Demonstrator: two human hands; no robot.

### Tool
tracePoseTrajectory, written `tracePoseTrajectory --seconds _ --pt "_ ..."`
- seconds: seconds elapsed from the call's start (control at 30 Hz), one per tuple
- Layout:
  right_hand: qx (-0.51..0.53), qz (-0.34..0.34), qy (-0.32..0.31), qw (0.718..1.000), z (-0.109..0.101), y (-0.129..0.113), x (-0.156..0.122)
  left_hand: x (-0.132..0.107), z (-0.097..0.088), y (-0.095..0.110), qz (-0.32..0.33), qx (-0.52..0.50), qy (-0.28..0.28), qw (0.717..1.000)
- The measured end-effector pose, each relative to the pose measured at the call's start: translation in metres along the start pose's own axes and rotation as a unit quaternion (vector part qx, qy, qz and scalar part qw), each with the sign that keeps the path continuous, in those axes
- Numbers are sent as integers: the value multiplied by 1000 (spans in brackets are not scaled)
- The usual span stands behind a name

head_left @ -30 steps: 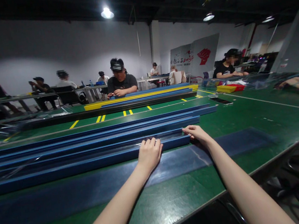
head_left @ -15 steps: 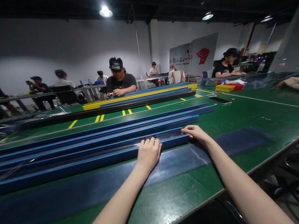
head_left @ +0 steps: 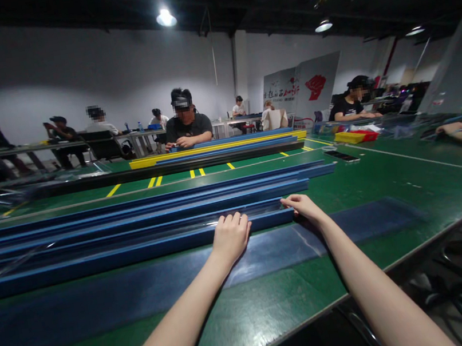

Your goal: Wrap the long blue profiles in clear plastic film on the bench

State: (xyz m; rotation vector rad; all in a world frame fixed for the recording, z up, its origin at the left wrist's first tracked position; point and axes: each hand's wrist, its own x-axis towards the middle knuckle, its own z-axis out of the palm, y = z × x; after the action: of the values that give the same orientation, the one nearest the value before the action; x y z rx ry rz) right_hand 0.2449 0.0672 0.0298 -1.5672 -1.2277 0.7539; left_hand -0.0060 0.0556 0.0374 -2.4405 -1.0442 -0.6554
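Observation:
A long blue U-shaped plastic channel [head_left: 139, 255] lies across the table in front of me, its open side up. My left hand [head_left: 232, 237] is closed over its near wall, fingers curled inside and thumb hidden. At the channel's right end, my right hand [head_left: 302, 207] is closed in a pinch. What sits between those fingertips is too small to make out. Glossy clear plastic film [head_left: 191, 229] shows inside the channel. Nearer to me, a flat bluish see-through sheet [head_left: 154, 300] stretches along the table, passing beneath both forearms.
More blue channels [head_left: 260, 194] lie parallel behind. Farther back are a yellow profile [head_left: 219, 149] and a black profile [head_left: 178, 167] on the green table [head_left: 405, 176]. A phone [head_left: 342, 156] and a yellow tray [head_left: 348, 137] are at right. A co-worker [head_left: 187, 124] sits opposite.

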Motion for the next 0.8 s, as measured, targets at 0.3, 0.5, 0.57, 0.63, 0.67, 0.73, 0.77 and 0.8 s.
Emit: tracePoseTrajectory --seconds 0.3,0.5,0.57,0.63,0.67,0.73,0.77,0.8 --pt "6 15 5 1000 0 -3 -2 0 -1 0 1 3 -1 1000" --pt "9 29 5 1000 0 -4 -3 0 0 0 1 10 -3 1000" --pt "10 32 5 999 1 -4 -3 0 0 0 2 12 0 1000" --pt "10 34 6 999 1 -4 -2 0 0 0 3 14 2 1000" --pt "10 35 7 999 1 -4 -2 0 1 0 4 14 4 1000" --pt "9 37 7 999 2 -3 -2 0 1 0 4 16 7 1000" --pt "9 38 7 999 2 -3 -2 0 1 0 5 16 8 1000" --pt "8 39 7 999 2 -3 -3 0 1 0 4 17 9 1000"
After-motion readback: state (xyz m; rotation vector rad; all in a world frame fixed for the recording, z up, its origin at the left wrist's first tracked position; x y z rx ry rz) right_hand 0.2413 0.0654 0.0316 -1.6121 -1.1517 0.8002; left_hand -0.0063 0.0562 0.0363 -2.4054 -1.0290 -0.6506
